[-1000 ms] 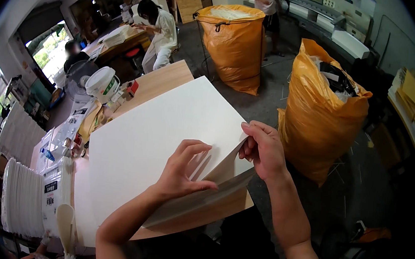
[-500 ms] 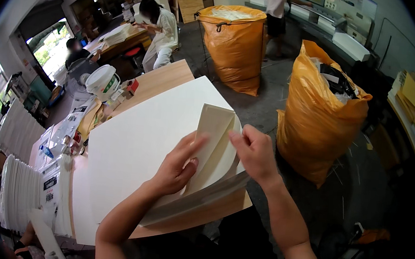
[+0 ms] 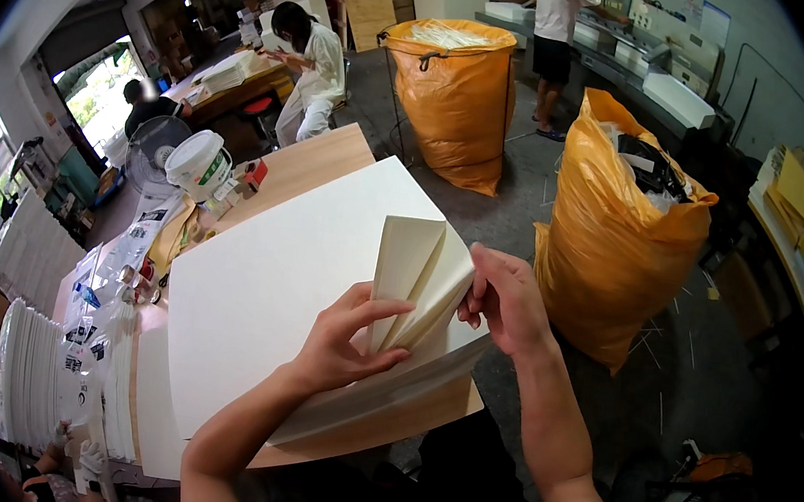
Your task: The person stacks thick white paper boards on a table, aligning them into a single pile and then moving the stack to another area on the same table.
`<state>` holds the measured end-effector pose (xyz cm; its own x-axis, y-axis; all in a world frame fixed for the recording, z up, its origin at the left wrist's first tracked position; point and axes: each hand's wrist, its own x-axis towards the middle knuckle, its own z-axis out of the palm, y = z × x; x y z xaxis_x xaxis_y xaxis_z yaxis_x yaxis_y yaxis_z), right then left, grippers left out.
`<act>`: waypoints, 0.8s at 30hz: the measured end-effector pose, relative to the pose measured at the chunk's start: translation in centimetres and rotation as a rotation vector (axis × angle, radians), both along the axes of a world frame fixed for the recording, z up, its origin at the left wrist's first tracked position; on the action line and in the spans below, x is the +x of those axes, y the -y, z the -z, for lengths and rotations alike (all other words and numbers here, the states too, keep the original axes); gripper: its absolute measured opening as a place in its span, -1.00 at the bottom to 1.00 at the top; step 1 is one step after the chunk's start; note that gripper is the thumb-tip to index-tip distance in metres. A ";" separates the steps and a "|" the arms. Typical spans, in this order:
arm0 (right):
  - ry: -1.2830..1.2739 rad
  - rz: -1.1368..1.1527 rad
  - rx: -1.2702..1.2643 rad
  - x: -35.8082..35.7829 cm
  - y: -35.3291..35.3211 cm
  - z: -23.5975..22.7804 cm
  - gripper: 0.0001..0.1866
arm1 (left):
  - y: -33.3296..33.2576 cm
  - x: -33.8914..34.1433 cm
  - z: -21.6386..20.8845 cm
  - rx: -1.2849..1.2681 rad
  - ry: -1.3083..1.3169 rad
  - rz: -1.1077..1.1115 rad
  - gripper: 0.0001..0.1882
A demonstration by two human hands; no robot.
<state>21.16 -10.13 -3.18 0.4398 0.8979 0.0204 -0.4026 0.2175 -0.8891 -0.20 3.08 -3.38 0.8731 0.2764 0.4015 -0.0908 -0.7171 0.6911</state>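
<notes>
A folded cream-white paper sheet (image 3: 409, 257) lies over the right part of a thick stack of large white sheets (image 3: 263, 286). Its folded-over strip points away from me, and its right part bows up off the stack. Across the near end of the fold, my left hand (image 3: 345, 338) has fingers on top and thumb below, closed on the paper. The right corner is pinched between the thumb and forefinger of my right hand (image 3: 506, 300), the other fingers curled in. What lies beneath the raised flap is hidden.
The stack rests on a wooden table (image 3: 334, 153). A white bucket (image 3: 199, 164) stands at its far left. Two orange sacks, the farther (image 3: 450, 101) and the nearer (image 3: 616, 243), stand on the floor to the right. Bundled sheets (image 3: 27, 375) and a gloved hand (image 3: 93, 461) appear at lower left.
My left fingers have closed down on the fold. My right hand has shifted slightly right and down with the pinched corner, and the paper's right side now bows up more.
</notes>
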 end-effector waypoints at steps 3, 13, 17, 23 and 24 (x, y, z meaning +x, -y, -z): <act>0.580 0.214 -0.048 -0.8 -0.6 1.1 -0.57 | 0.5 0.7 0.6 -0.028 0.195 -0.102 -0.57; -0.047 0.003 0.000 -0.3 -0.6 0.2 -0.61 | 0.5 0.5 0.2 0.155 0.056 -0.037 -0.43; -0.064 0.012 0.061 -0.2 -0.2 0.9 -0.61 | 0.1 0.5 0.2 0.184 0.084 -0.034 -0.49; 0.319 0.143 -0.042 -0.7 -0.5 0.3 -0.58 | 0.2 0.5 0.7 0.162 0.074 -0.077 -0.55; 0.087 0.072 -0.017 -0.6 -0.5 -0.1 -0.58 | 0.0 0.6 0.7 0.176 0.058 -0.039 -0.54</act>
<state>20.54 -9.59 -3.13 0.5000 0.8648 0.0464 -0.3073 0.2273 -0.9241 0.36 3.08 -4.06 0.8369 0.2310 0.4962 -0.0967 -0.8299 0.5494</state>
